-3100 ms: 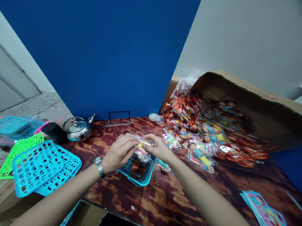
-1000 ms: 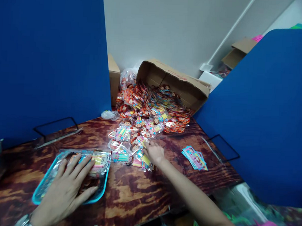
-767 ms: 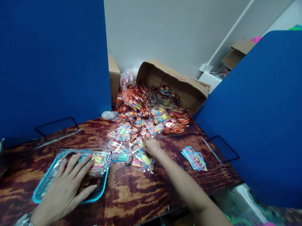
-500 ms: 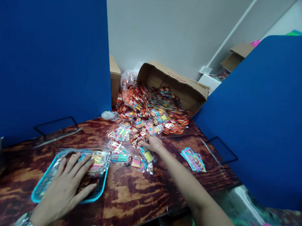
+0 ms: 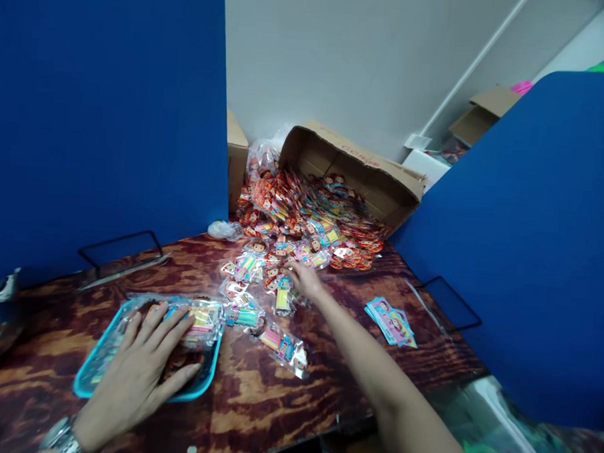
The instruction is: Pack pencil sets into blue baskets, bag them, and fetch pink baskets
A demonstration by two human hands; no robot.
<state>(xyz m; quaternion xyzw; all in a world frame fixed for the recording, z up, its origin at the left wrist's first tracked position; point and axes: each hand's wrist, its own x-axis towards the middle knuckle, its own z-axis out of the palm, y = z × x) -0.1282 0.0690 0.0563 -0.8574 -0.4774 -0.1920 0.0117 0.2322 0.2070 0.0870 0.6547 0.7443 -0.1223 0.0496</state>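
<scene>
My left hand (image 5: pixel 143 360) lies with fingers spread on clear packets in a blue-rimmed tray (image 5: pixel 215 356). Under its fingertips shows a packet with yellow and pink strips (image 5: pixel 205 319). My right hand (image 5: pixel 304 280) reaches into the loose packets at mid-table, its fingers closed at the upper end of a packet with a yellow strip (image 5: pixel 283 298); its fingertips are partly blurred. Nearer to me lies a packet with pink strips and a cartoon doll head (image 5: pixel 284 349). A blue-green packet (image 5: pixel 245 316) sits beside the tray.
A tipped cardboard box (image 5: pixel 374 173) spills a large heap of packets (image 5: pixel 327 214) at the back. Printed cards (image 5: pixel 392 322) lie to the right. Blue panels (image 5: pixel 107 111) stand on both sides, with black wire frames at their feet. A crumpled plastic bag (image 5: pixel 225 230) lies near the left panel.
The yellow-strip packet at my right hand has turned more upright and shifted left. The pink-strip packet has swung toward me. My left hand stays on the tray; the view has shifted slightly.
</scene>
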